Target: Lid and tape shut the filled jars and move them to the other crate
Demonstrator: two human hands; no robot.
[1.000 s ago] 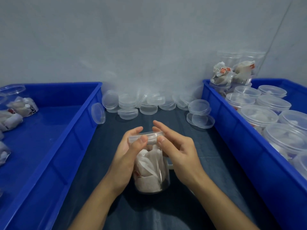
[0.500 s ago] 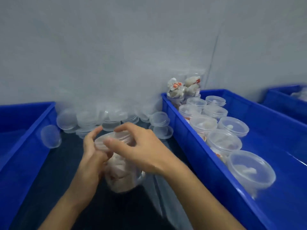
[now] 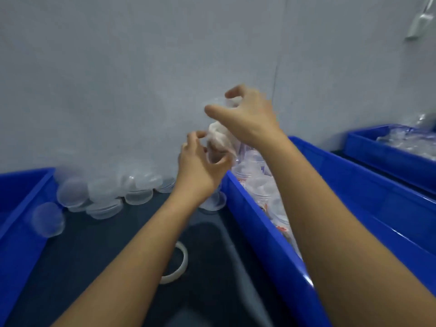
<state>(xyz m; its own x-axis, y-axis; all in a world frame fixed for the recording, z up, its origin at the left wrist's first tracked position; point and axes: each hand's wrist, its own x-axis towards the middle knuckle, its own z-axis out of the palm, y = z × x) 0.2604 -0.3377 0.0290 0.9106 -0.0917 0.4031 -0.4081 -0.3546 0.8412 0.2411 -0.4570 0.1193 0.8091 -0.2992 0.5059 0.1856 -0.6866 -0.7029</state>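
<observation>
At the far left a blue plastic crate (image 3: 21, 208) shows only its near corner and right wall, with 1 clear round lid (image 3: 48, 219) leaning against that wall. To its right, on the dark worktop (image 3: 89, 260), a heap of loose clear plastic lids (image 3: 113, 192) lies along the foot of the grey wall (image 3: 118, 79). Nearer the viewer a white roll of tape (image 3: 180, 265) lies flat on the worktop, partly hidden under the left forearm.

The left hand (image 3: 200, 168) is raised above the worktop, its fingers curled up around the lower part of a clear plastic jar filled with white packets (image 3: 218, 138); the picture is blurred here, so how firmly it grips is hard to tell. The jar is held in the air, tilted, just above the near left corner of the right-hand crate. The right hand (image 3: 247, 114) comes over the jar from above, thumb and fingers hooked round the clear lid (image 3: 218, 102) at the jar's top.

Below and right of both hands stands a 2nd blue plastic crate (image 3: 271, 232) with clear lidded jars (image 3: 264, 185) inside, largely covered by the right forearm. Beyond it, at the far right, a 3rd blue crate (image 3: 382, 156) holds clear plastic items too blurred to identify.
</observation>
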